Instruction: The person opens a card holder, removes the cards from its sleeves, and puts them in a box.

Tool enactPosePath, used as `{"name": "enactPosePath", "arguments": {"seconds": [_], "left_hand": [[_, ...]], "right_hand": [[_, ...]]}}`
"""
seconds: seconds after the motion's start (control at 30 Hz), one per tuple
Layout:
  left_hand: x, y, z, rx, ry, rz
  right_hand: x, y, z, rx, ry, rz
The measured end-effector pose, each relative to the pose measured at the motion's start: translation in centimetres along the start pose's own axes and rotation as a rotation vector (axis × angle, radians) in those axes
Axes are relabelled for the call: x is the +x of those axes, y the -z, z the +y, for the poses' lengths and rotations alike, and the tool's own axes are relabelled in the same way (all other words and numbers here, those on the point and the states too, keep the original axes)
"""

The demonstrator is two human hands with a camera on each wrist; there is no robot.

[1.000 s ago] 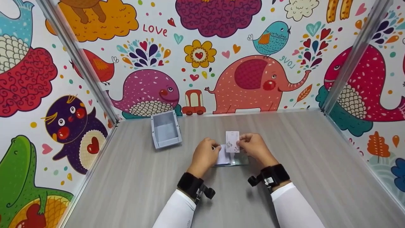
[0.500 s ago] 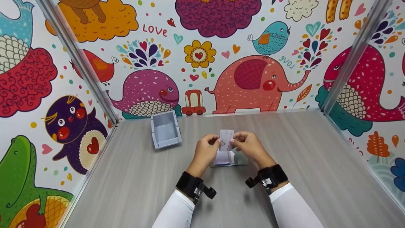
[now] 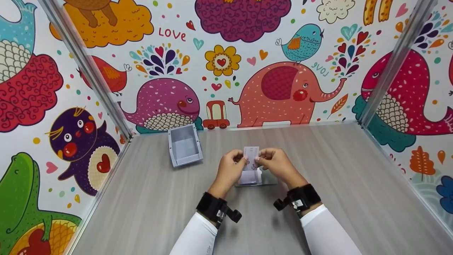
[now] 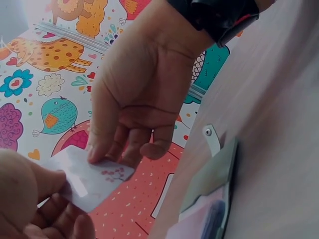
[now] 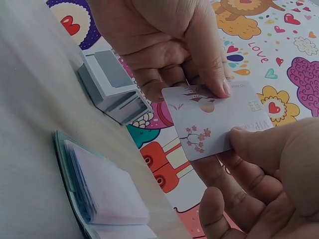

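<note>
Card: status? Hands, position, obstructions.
Left hand and right hand pinching card. Card raised, apart from open card holder. Grey bin off left, nothing seen blocking.

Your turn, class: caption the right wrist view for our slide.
Left hand and right hand pinch a blossom-printed card near an open card holder, a grey box beyond.

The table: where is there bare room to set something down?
Bare table lies between the right arm and right wall, and between the left arm and left wall, nearer than the box. Crowded: the middle, where the left hand and right hand pinch the card near the open card holder.
</note>
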State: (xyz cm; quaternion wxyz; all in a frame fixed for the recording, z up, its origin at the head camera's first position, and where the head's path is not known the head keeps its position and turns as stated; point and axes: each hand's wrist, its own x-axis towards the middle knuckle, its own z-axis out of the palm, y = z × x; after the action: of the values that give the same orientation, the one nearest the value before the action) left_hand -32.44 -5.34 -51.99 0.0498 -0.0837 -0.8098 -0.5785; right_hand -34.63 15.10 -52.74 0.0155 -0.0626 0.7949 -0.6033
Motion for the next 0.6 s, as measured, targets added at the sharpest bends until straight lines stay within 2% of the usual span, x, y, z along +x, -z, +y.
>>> {"name": "enactPosePath", "arguments": {"seconds": [0.3,0.5,0.6], "left_hand": [[-0.1,0.3,0.6,0.065,-0.026,0.017],[-0.1,0.9,1.0,0.116,-0.018,0.097],[0.0,1.6,0.9,0.180,-0.051,0.147]], "right_hand": [[-0.1,0.2,-0.1,0.010,0.023,-0.018],[-0.2,0.4,0.0,-0.010,-0.002,-0.011],[-0.2,0.6,0.2,-0.063,-0.036,-0.003]]}}
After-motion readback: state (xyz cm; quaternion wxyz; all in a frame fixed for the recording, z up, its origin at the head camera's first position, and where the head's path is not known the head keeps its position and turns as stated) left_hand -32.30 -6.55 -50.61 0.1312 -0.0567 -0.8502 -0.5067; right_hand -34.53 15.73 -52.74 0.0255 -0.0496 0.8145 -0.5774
